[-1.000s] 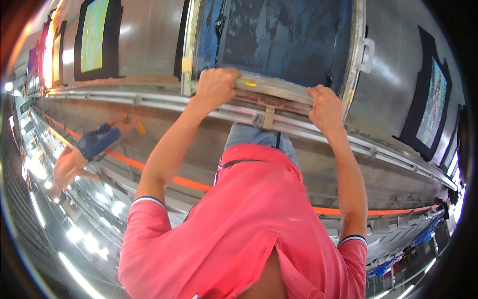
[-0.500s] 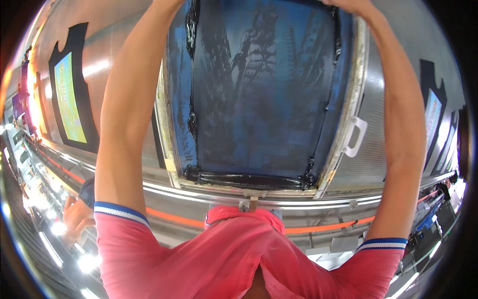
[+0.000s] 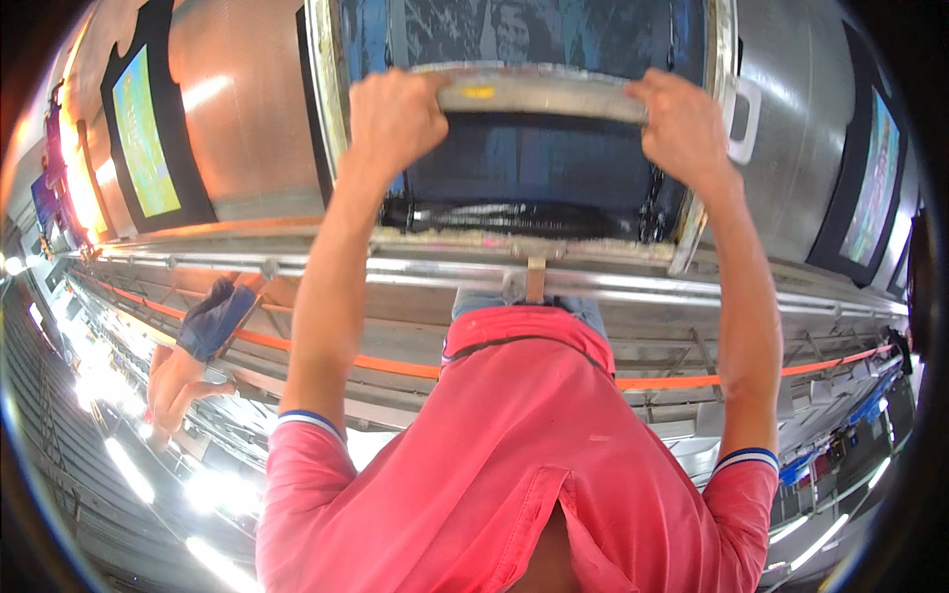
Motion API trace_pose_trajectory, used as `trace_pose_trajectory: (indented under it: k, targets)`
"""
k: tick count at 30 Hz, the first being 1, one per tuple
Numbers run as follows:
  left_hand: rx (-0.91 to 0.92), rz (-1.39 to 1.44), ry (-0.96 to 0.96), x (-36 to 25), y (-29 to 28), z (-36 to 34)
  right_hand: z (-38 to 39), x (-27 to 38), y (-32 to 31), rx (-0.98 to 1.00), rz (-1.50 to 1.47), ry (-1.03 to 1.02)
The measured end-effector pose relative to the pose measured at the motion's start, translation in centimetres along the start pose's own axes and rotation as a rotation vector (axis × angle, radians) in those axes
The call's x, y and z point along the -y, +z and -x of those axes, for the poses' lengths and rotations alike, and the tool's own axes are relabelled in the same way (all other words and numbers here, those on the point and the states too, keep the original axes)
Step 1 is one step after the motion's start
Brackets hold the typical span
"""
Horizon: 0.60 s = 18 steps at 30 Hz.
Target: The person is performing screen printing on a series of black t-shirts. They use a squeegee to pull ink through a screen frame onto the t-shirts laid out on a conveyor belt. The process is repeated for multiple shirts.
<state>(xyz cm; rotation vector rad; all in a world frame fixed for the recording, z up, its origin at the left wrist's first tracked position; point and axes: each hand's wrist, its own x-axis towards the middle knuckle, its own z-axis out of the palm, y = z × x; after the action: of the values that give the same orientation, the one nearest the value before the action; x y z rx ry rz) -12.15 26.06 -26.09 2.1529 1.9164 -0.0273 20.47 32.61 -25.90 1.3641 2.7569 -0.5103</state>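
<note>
— Two big things are seen first: the grey metal table surface [image 3: 801,148] filling the upper half, and the screen-printing frame [image 3: 326,119] laid on it at top centre, a pale-edged rectangle with dark blue mesh [image 3: 534,168] inside.

— What is held, and where?

— A squeegee [image 3: 539,91], a long pale bar with a small yellow patch near its left end, is held across the mesh in the upper part of the frame. The left hand [image 3: 395,119] is closed round its left end, fingers curled and pressed together. The right hand [image 3: 682,124] is wrapped over the right end in the same way; the fingertips of both are hidden behind the bar.

— Are panels or signs noticed?

— Black shirt-shaped boards are seen on the table: one at far left with a yellow-green rectangle [image 3: 143,133], one at far right with a greenish rectangle [image 3: 870,188]. An orange strip [image 3: 395,366] is run along the rail [image 3: 297,269] below.

— What stands in the way?

— The pink polo shirt [image 3: 514,455] covers the lower centre. Another person's hand [image 3: 173,390] with a blue sleeve [image 3: 217,318] is seen low at left, well apart from the frame. A white handle [image 3: 743,119] sits just beside the right hand.
</note>
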Motion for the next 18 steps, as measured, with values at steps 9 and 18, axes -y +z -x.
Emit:
trace_pose_trajectory:
  k: [9,18]
  targets:
    - [-0.019,0.121,0.003,-3.5,5.3,14.6,13.5,7.7,6.3,0.062,-0.037,0.055]
    - [0.245,0.094,0.079,-8.9,7.2,5.3,8.2,-0.3,1.2,-0.370,-0.592,0.336]
